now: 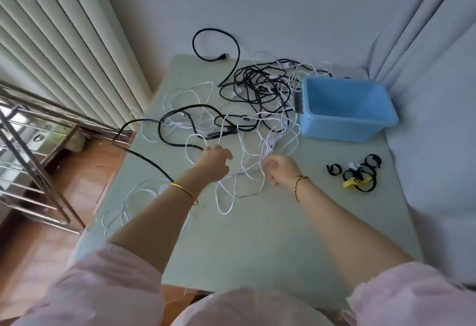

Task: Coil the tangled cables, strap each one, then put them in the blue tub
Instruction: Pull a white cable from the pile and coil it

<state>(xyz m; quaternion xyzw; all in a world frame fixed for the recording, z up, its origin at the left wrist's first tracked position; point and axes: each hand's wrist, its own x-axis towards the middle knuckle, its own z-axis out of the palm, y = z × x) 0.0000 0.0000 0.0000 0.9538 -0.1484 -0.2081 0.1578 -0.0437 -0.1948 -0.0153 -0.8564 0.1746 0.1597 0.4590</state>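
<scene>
A tangle of white cables (pixel 247 150) and black cables (pixel 257 86) spreads over the pale green table (pixel 257 243). My left hand (pixel 215 162) reaches into the tangle with curled fingers on a white strand near a black cable (pixel 177 143). My right hand (pixel 279 170) pinches a bunch of white cable strands at its fingertips. The blue tub (pixel 345 109) stands with nothing visible inside at the table's far right. A cluster of black and yellow straps (pixel 358 175) lies to the right of my right hand.
A metal rack (pixel 33 150) stands on the wooden floor at the left. Vertical blinds (pixel 51 42) hang behind it. A white fabric-covered surface (pixel 438 145) borders the table's right side. One black cable hangs off the table's left edge.
</scene>
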